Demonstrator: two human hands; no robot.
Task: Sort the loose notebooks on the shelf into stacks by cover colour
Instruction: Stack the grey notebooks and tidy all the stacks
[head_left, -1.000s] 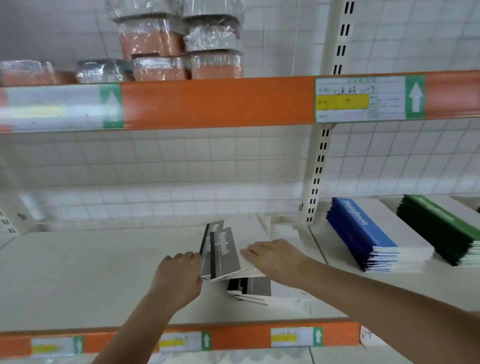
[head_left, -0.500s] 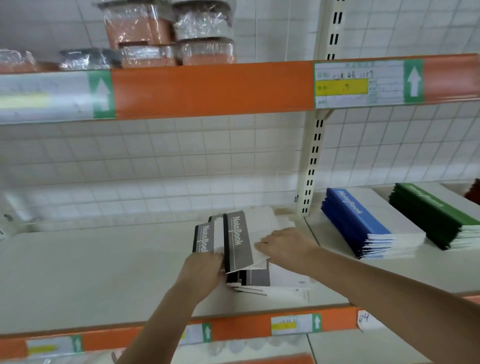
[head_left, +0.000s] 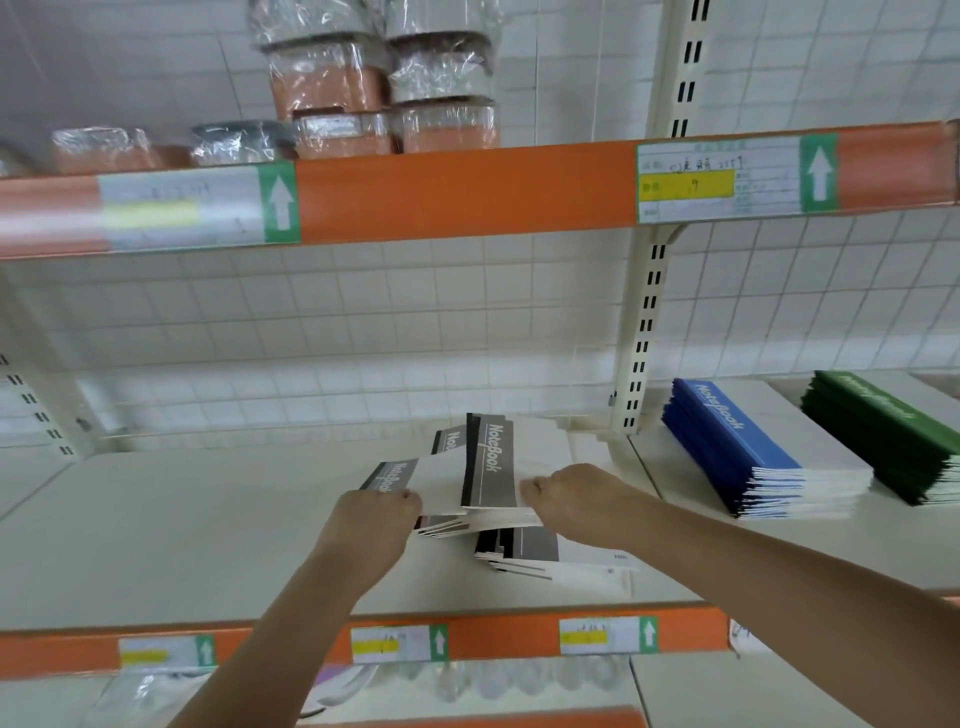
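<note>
At centre frame our left hand grips one grey notebook. Our right hand pinches another above the pile.

Grey notebooks fan loosely between both hands; blue stack and green stack (apparently tidy) lie right of them.

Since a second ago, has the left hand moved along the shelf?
Yes. The left hand has shifted left, away from the white upright post, pulling a grey notebook out sideways from the grey pile.
</note>
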